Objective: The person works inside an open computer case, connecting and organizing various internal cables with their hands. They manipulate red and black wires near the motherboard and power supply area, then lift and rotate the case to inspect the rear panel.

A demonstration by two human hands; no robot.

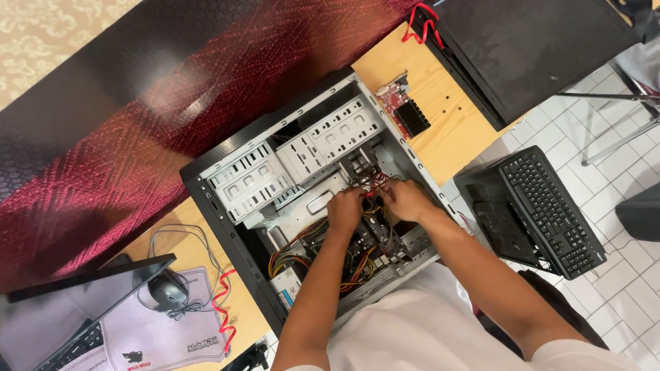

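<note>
An open black computer case [217, 208] lies on its side on the wooden table [436, 102], with grey drive bays [297, 153] at its far side. Both my hands reach inside it. My left hand [345, 207] and my right hand [403, 198] sit close together over a bundle of thin red and black wires [375, 181] beside the drive bays, fingers pinched around them. Under my forearms lie the motherboard and bundles of yellow and black power cables [288, 257]. What exactly each hand grips is partly hidden by the fingers.
A red expansion card [401, 106] lies on the table right of the case, and the black side panel [534, 28] beyond it. A mouse [168, 288] on a grey pad and a monitor [56, 324] stand left. A black keyboard [553, 210] rests on a stool at right.
</note>
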